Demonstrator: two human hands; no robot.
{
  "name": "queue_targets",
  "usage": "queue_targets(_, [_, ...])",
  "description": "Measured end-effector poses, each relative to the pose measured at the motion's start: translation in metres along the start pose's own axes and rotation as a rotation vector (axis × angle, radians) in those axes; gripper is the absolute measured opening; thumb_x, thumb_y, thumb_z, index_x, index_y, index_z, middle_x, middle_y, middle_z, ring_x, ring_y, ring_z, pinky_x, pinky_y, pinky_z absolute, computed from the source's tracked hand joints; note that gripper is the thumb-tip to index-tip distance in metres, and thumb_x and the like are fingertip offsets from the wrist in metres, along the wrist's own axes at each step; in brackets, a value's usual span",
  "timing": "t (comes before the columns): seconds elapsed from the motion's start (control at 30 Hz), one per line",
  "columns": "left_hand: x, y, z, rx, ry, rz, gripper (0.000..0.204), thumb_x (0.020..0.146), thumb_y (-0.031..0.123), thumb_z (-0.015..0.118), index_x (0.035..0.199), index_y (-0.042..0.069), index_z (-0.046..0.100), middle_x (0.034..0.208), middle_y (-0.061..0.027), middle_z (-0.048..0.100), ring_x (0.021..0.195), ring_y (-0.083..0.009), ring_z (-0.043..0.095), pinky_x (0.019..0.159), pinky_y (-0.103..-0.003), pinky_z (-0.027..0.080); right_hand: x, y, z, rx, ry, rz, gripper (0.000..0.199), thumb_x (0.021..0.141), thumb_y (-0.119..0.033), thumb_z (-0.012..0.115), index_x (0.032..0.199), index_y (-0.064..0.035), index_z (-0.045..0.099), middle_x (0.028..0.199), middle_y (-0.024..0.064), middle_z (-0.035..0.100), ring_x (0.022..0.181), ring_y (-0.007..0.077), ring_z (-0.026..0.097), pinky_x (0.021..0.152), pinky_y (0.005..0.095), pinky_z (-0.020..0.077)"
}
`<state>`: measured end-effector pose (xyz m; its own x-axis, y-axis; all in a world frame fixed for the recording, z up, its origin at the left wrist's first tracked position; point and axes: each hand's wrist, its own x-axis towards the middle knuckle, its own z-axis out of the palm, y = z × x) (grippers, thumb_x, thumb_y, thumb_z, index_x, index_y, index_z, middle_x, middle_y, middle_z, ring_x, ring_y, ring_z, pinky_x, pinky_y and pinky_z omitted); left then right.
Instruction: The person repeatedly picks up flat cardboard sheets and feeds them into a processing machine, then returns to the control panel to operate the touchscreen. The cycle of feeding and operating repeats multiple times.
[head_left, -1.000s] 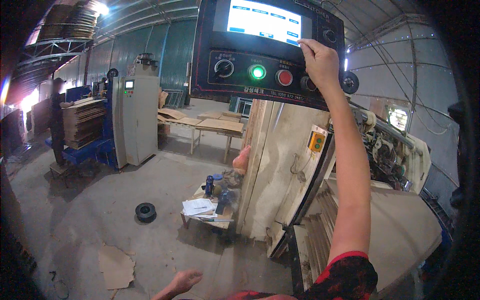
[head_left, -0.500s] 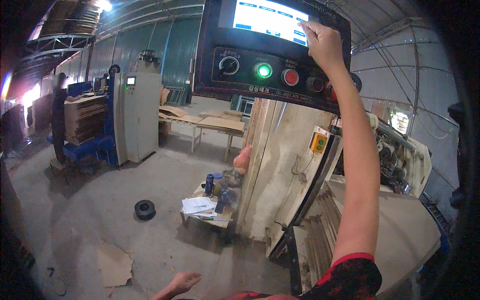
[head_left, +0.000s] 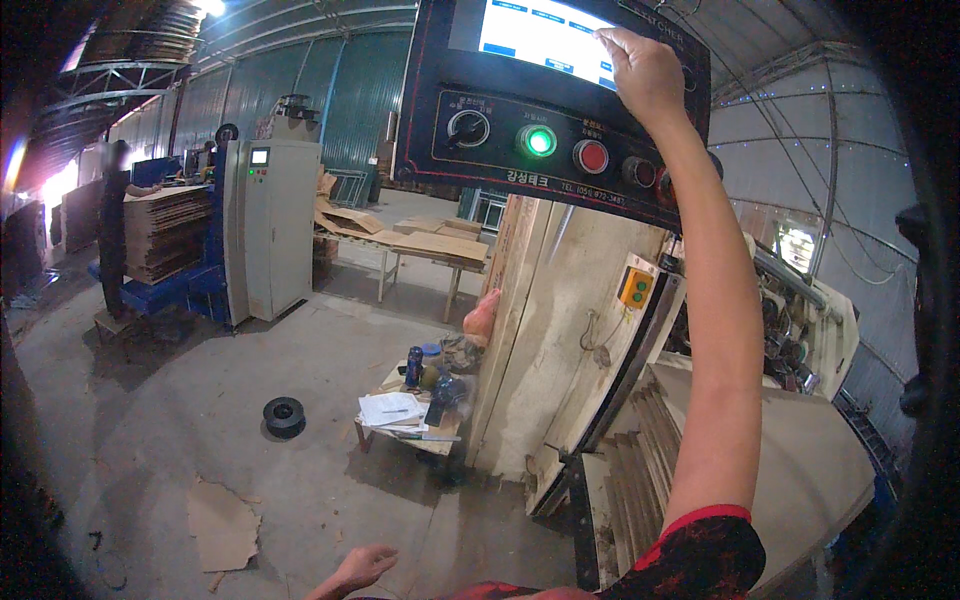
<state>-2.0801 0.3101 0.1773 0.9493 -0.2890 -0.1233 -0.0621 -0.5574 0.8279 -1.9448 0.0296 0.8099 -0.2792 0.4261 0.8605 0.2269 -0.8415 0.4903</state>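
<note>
My right hand (head_left: 645,70) is raised high, its fingertips touching the lit touchscreen (head_left: 545,35) of a black control panel (head_left: 500,150) overhead. Below the screen the panel carries a rotary knob (head_left: 468,128), a glowing green button (head_left: 538,141) and a red button (head_left: 591,156). My right forearm runs up from a red-trimmed dark sleeve (head_left: 700,550). My left hand (head_left: 362,568) hangs low at the bottom edge, fingers loosely apart, holding nothing.
A low wooden table (head_left: 440,440) with papers and bottles stands on the concrete floor. A black reel (head_left: 284,415) and cardboard scrap (head_left: 225,525) lie nearby. A grey cabinet (head_left: 265,230), stacked boards (head_left: 165,230), a person (head_left: 112,225) at left, machine with veneer sheets (head_left: 640,440) at right.
My right hand has moved up from the panel's button row to the touchscreen. The camera has tilted slightly, and the left hand stays low.
</note>
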Motion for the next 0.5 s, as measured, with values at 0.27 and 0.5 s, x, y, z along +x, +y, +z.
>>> queue_targets(0.27, [0.0029, -0.0005, -0.0019, 0.041, -0.01, -0.018, 0.036, 0.084, 0.033, 0.055, 0.11, 0.008, 0.06, 0.099, -0.0157, 0.063, 0.092, -0.0301, 0.061, 0.08, -0.039, 0.047, 0.0057, -0.0016, -0.0005, -0.07, -0.04, -0.042, 0.021, 0.085, -0.024, 0.052, 0.093, -0.0127, 0.067, 0.088, 0.0123, 0.064, 0.08, 0.0309, 0.062, 0.07, 0.0378, 0.0494])
queue_targets(0.5, [0.0052, -0.0047, 0.0017, 0.008, 0.003, -0.008, 0.034, 0.082, 0.032, 0.056, 0.104, 0.007, 0.061, 0.098, -0.014, 0.063, 0.087, -0.0288, 0.062, 0.078, -0.037, 0.048, 0.0027, 0.001, -0.0062, 0.003, -0.024, -0.053, 0.022, 0.085, -0.023, 0.052, 0.095, -0.0113, 0.067, 0.089, 0.0125, 0.065, 0.08, 0.0291, 0.063, 0.07, 0.0358, 0.0497])
